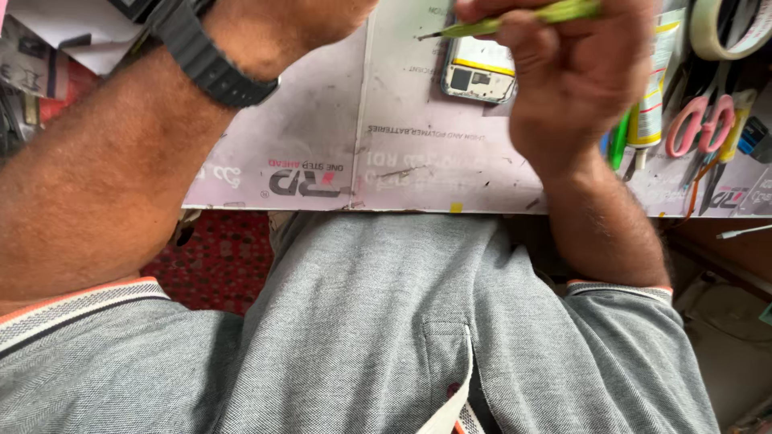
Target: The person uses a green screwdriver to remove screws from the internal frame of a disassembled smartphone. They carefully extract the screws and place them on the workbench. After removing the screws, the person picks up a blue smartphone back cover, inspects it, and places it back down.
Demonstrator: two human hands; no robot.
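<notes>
While the right hand (563,72) grips a green-handled tool (515,20), tip aimed left, the opened phone (478,68) lies just beneath on the pale work mat (338,161). Left hand mostly out of frame, grip unclear. Probing seems underway; steady, fine placement matters.

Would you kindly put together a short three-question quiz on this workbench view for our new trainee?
1. True or false: the right hand holds a green-handled tool above the opened phone.
2. What is worn on the left wrist? A) a black wristwatch B) a red bracelet C) nothing
3. Fill in: the pink-handled scissors lie at the ____ edge of the work mat.

Key: 1 true; 2 A, the black wristwatch; 3 right. The left hand is largely cut off by the frame, so what it holds cannot be seen.
</notes>
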